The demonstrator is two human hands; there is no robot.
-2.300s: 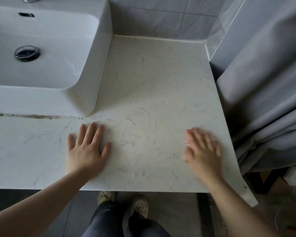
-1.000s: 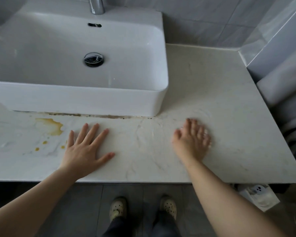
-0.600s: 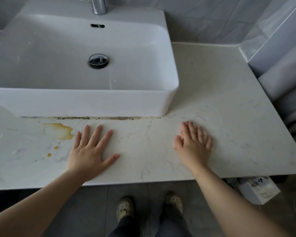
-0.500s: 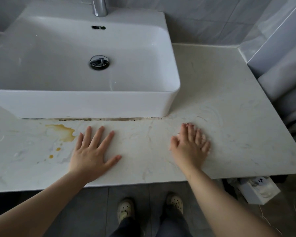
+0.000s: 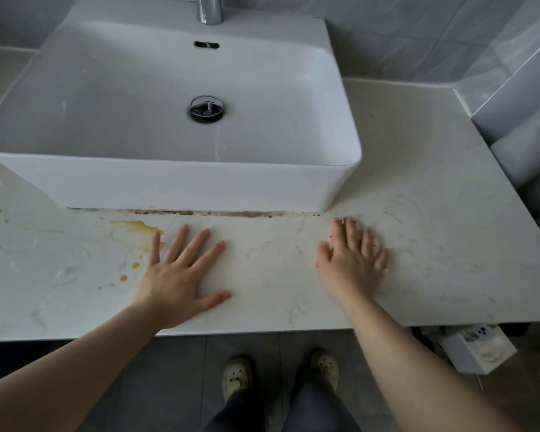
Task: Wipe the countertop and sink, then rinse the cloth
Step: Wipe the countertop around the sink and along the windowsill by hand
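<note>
A pale marble countertop (image 5: 434, 188) carries a white rectangular vessel sink (image 5: 175, 182) with a chrome drain (image 5: 206, 108). My left hand (image 5: 181, 272) lies flat on the counter in front of the sink, fingers spread. My right hand (image 5: 353, 257) rests flat on the counter to the right, fingers straight and close together, slightly blurred. Neither hand holds anything. A yellow-orange stain (image 5: 138, 227) with small drops marks the counter just left of my left hand. Dark grime lines the seam (image 5: 225, 212) under the sink's front. No cloth is in view.
A chrome faucet base (image 5: 209, 9) stands behind the basin. Grey tiled wall runs along the back. A grey curtain (image 5: 530, 126) hangs at the right edge of the counter. A white box (image 5: 477, 347) sits on the floor below the counter's right end. My feet stand on dark floor tiles.
The view has swung left from the counter's right end to the sink front, bringing the yellow stain into sight. Both hands stay flat on the counter; the right hand has slid left.
</note>
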